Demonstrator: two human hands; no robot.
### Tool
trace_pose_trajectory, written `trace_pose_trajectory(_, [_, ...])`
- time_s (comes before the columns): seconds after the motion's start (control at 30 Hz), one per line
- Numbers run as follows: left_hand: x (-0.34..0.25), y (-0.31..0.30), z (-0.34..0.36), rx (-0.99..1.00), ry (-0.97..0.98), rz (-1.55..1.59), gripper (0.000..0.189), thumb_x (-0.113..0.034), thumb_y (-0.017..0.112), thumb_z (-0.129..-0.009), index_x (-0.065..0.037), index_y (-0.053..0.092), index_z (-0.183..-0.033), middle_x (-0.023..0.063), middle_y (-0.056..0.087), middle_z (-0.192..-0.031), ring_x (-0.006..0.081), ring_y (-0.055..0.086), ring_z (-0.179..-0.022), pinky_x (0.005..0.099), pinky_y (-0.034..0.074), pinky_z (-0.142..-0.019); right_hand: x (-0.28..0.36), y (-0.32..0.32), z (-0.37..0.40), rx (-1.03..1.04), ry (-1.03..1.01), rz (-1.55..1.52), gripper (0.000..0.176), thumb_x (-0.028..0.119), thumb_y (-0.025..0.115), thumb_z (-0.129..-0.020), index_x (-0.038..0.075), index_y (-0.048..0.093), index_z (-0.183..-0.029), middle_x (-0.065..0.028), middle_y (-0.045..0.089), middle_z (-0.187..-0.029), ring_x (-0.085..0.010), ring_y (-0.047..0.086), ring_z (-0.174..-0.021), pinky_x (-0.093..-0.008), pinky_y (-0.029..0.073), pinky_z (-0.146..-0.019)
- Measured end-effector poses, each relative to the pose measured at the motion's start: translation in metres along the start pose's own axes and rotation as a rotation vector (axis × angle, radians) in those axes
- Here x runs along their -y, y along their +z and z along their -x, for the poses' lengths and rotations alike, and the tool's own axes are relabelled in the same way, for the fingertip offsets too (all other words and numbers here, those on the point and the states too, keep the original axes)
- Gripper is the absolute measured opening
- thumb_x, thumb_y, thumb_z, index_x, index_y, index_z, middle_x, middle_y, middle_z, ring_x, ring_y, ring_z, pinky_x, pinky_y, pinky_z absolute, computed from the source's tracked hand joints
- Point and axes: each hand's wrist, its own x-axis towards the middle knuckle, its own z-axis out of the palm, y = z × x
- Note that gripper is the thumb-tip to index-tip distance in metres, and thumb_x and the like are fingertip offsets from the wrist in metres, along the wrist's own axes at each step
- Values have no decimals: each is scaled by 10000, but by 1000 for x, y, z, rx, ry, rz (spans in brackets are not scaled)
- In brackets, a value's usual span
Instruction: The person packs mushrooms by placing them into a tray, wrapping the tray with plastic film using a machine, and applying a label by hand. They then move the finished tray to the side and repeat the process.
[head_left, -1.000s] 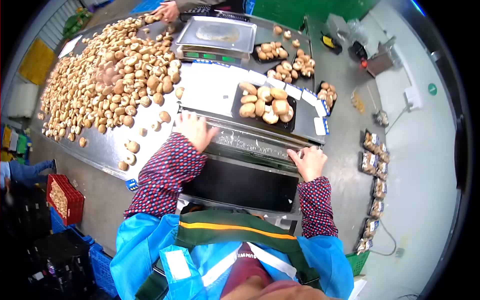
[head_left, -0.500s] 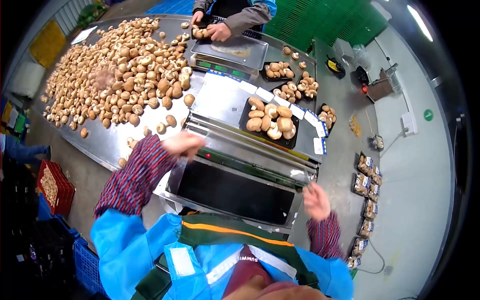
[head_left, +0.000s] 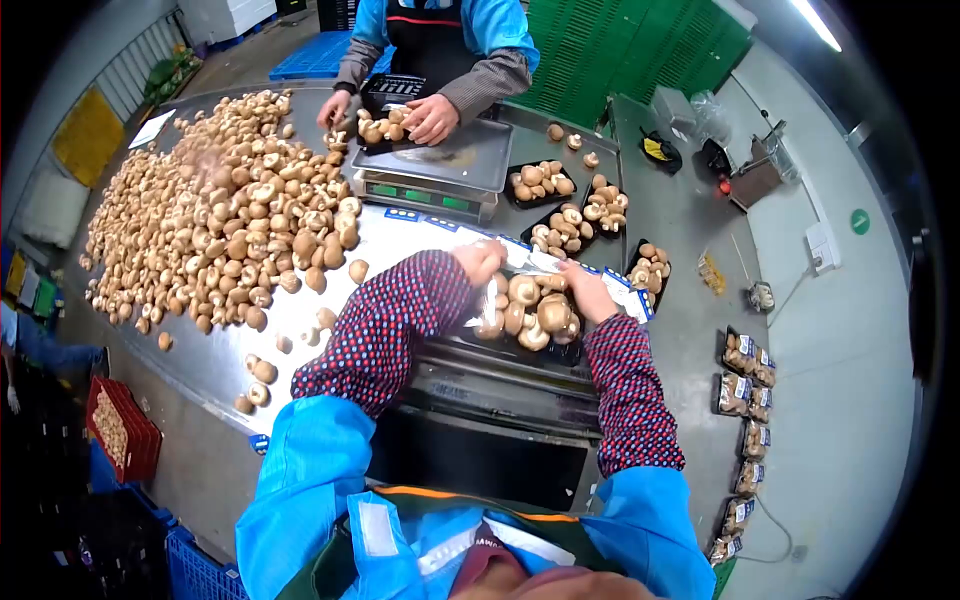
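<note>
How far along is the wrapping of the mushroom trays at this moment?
Done: wrapped packs lie in a row at the right. In hand: left hand and right hand hold a tray of mushrooms over the wrapping machine. Left: open trays behind it and the big loose mushroom pile.

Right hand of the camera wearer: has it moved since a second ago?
Yes. The right hand went forward from the steel wrapping machine's near edge to the black tray of brown mushrooms.
</note>
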Motion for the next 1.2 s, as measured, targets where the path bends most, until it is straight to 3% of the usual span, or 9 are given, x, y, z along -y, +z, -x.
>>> trace_pose_trajectory(0.1, [32,22,8,41,159,-116,340,-214,384,-858,-62,645,-1014,140,622,-1027,268,576,-981,333,430,-874,55,-18,7,323,495,-265,265,150,502,-874,-56,634,-975,-69,640,-1026,-118,578,-930,-243,432,-843])
trace_pose_trajectory(0.17, [-2,-16,22,257,-322,747,339,-248,393,-945,-59,536,-1187,87,591,-1093,184,580,-961,288,424,-883,43,-28,21,357,464,-674,311,214,501,-909,-37,584,-1071,-68,627,-1015,-132,575,-934,-261,449,-822])
trace_pose_trajectory(0.3, [-51,-55,54,400,-505,969,524,-449,360,-941,-24,423,-1240,120,577,-1094,179,619,-618,250,516,-434,86,-42,45,414,740,-723,477,414,406,-943,8,504,-1173,-70,615,-1027,-139,594,-889,-244,476,-795])
trace_pose_trajectory(0.43, [-64,-62,74,446,-527,867,555,-475,313,-945,1,448,-1195,128,616,-996,155,608,-568,238,522,-451,71,-41,71,408,596,-527,567,513,337,-934,15,586,-1042,-22,607,-824,-68,539,-618,-203,394,-450])
trace_pose_trajectory(0.67, [-122,-50,204,507,-287,931,444,-314,329,-981,35,479,-1210,115,574,-1139,205,481,-1121,329,356,-989,167,-66,229,408,690,-738,453,321,292,-973,-21,576,-1056,-98,624,-1018,-158,582,-946,-296,456,-844])
trace_pose_trajectory(0.77, [-108,-30,252,653,-612,972,457,-321,468,-939,32,474,-1230,111,583,-1106,159,616,-836,277,503,-761,170,-44,259,546,551,-334,435,336,324,-962,-18,573,-1009,-80,607,-938,-151,583,-797,-275,476,-744])
trace_pose_trajectory(0.93, [-67,29,303,129,-783,1073,255,-224,498,-933,17,583,-920,104,645,-859,173,644,-782,236,509,-624,123,5,309,50,1153,-579,519,490,391,-914,-1,556,-938,-98,531,-722,-153,552,-587,-297,546,-480])
trace_pose_trajectory(1.07, [-86,65,314,-359,-733,790,286,-270,441,-957,-42,569,-840,-7,532,-596,41,399,-417,186,317,-396,115,29,341,-219,791,-337,248,256,442,-949,41,541,-876,-1,476,-566,-59,405,-367,-222,292,-322])
trace_pose_trajectory(1.2, [-109,43,347,-597,-880,1230,296,-273,437,-959,-45,538,-797,-6,475,-562,51,354,-375,202,249,-352,167,-10,350,-301,1139,-782,179,215,467,-937,52,520,-991,20,398,-522,-57,292,-337,-213,221,-309])
